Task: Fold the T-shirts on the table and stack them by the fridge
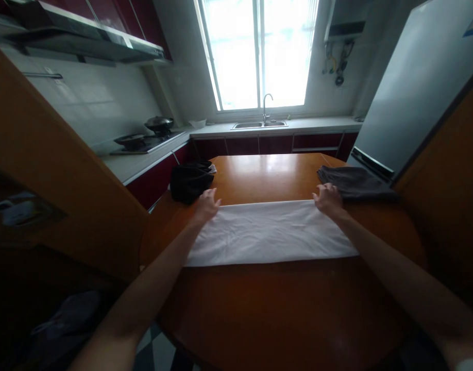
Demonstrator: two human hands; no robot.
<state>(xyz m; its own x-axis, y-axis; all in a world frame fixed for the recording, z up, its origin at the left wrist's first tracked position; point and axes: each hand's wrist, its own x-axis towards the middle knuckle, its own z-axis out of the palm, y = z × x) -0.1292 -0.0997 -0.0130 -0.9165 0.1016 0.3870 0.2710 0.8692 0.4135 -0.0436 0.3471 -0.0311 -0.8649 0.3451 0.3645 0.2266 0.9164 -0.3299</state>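
Observation:
A folded white cloth (pixel 271 232) lies as a long, lightly creased strip across the wooden table (pixel 267 309). At its far left corner is my left hand (pixel 208 207), fingers bent and closed on the edge. My right hand (pixel 329 201) grips the far right corner, its fingers curled and the thumb toward the middle of the cloth. The fabric under both palms is hidden. Just beyond my left hand is a black cloth bundle (pixel 190 181). A folded dark grey cloth (pixel 356 183) rests beside and beyond my right hand.
Behind the table runs a counter with a sink (pixel 259 125) and a tap (pixel 265 107) under a bright window. Pans (pixel 159 123) stand on the stove at the left. A fridge (pixel 418 87) is close on the right, a wooden door frame (pixel 66 154) on the left.

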